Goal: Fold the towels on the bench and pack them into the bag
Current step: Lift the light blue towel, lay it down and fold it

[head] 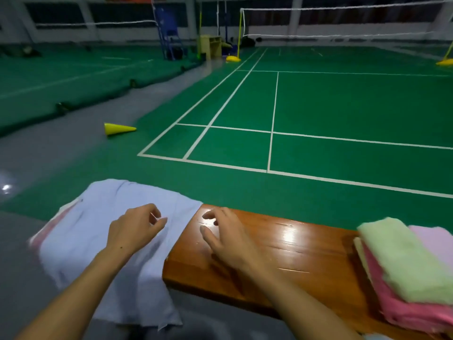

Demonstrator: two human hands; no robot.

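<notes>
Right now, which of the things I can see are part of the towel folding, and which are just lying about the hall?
Part of the job:
white cloth draped over the bench end, under the left hand
right hand over the bare wood
green towel, pink towel, lilac towel, stacked

Lying about:
yellow cone on its side
badminton net

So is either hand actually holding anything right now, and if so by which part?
Nothing is held. The left hand hovers loosely curled over the pale blue towel; the right hand is spread above the glossy wooden bench.
</notes>
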